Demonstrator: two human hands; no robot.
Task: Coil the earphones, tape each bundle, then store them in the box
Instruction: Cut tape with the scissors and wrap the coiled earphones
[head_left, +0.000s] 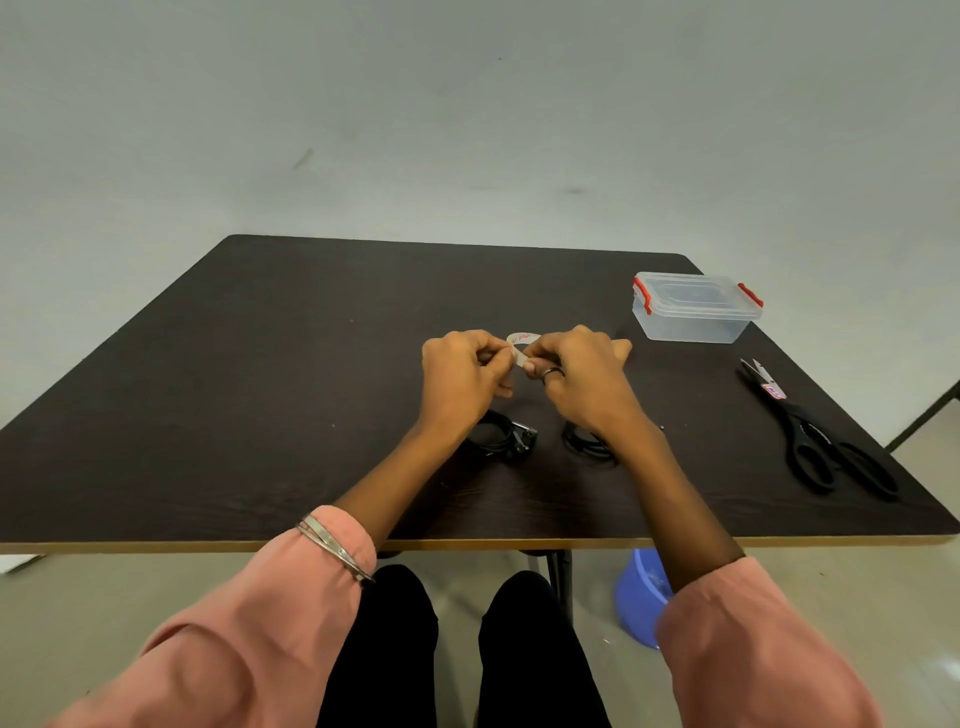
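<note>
From the head view, the left hand (462, 371) and right hand (576, 371) pinched a tape roll (522, 343) above two coiled earphones (501, 439) on the table (260, 389), the box (696, 309) shut far right; peeling slowly should keep the strip from sticking to itself.

The right forearm hides most of one earphone coil (584, 441) (its taping cannot be told).
</note>
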